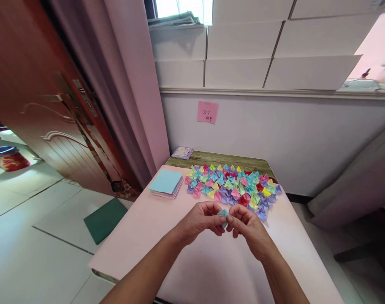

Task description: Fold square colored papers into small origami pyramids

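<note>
Over the middle of the pink-covered table point(167, 236), a small light-blue folded paper piece point(223, 213) is pinched between my two hands. My left hand point(203, 219) grips its left side with thumb and fingers. From the right, my right hand point(246, 223) holds the other side, fingertips closed on the paper. Part of the piece is hidden behind the thumbs. Just beyond my hands lie many folded paper pieces point(236, 193) in pink, purple, blue, green, yellow and red. A stack of square paper point(166, 182), light blue on top, lies to the left.
A small pile of printed cards point(183, 152) sits at the table's back left corner. The wall behind carries a pink note point(207, 112) with handwriting. On the floor at left lies a dark green sheet point(105, 219), near a wooden door point(53, 84) and a curtain point(132, 76).
</note>
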